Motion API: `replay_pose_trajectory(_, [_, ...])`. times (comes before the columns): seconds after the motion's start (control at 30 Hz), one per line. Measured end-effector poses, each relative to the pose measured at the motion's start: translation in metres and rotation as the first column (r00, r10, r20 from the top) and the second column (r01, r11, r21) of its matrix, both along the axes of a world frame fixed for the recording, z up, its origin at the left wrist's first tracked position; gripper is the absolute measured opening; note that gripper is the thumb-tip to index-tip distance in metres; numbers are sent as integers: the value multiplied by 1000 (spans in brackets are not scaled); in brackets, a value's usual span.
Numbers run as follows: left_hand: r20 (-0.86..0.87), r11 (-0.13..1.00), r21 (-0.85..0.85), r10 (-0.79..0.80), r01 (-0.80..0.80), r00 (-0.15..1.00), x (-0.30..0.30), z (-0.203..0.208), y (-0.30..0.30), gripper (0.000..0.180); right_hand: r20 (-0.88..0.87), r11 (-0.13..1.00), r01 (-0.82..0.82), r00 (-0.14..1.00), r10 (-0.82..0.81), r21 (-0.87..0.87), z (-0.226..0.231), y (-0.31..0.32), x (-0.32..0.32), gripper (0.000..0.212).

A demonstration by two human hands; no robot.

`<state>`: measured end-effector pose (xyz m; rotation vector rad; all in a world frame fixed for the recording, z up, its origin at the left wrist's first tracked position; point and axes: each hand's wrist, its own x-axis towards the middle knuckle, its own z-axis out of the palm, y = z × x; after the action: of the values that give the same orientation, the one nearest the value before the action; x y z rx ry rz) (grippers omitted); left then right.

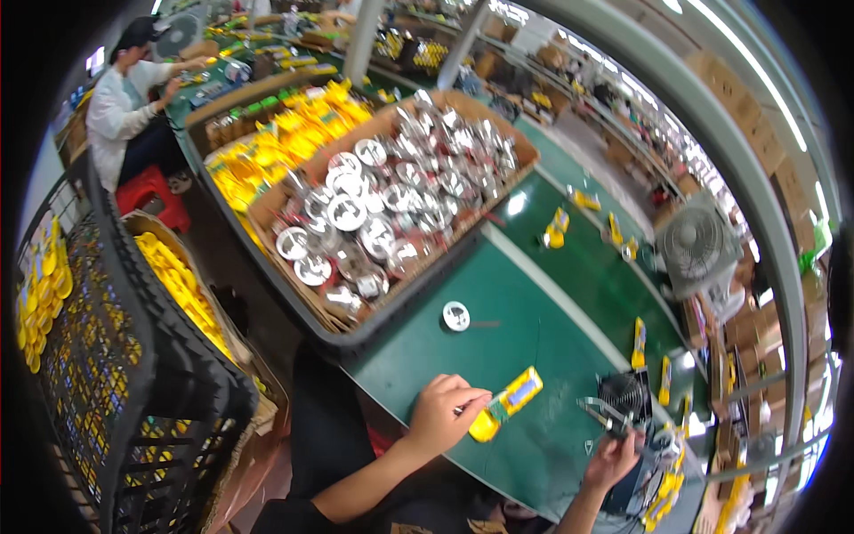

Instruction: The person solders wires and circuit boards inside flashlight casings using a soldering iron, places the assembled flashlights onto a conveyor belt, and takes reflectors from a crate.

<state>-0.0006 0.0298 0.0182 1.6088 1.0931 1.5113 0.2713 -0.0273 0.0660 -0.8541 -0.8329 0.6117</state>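
Observation:
My left hand [440, 416] is closed in a pinch, its fingertips at the near end of a yellow plastic housing [527, 386]. A green circuit board [501, 412] shows on that housing. Any small part between these fingers is too small to make out. At the right, my right hand [616, 458] is closed around a dark-handled tool [614, 425] with slim pale metal parts pointing left. Right behind it stands a small black fan unit [625, 393]. Several yellow housings with wires [663, 498] lie beside my right hand.
A large bin [334, 341] holds silvery reflector cups [400, 191] and yellow housings [298, 133]. One round white-and-silver cup [455, 316] lies on the green table [400, 360]. A black crate [169, 418] stands left. More yellow pieces [558, 227] lie on the green conveyor. A co-worker [129, 102] sits far left.

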Motion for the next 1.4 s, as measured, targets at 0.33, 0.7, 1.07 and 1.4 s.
replay_pose_trajectory(0.33, [-3, 969, -228, 94, -92, 996, 20, -23, -27, 8, 121, 988, -148, 983, 141, 53, -30, 22, -45, 18])
replay_pose_trajectory(0.7, [-308, 978, -58, 172, -199, 936, 26, -23, -25, 12, 755, 999, -1, 655, -32, 43, -32, 3, -61, 26])
replay_pose_trajectory(1.07, [-268, 977, -34, 195, -211, 943, 26, -26, -25, 13, 786, 999, 38, 618, -12, -15, -31, 10, -66, 31])
replay_pose_trajectory(1.4, [-261, 977, -23, 200, -213, 944, 26, -26, -25, 13, 795, 1000, 17, 606, -4, -9, -35, 10, -62, 27])
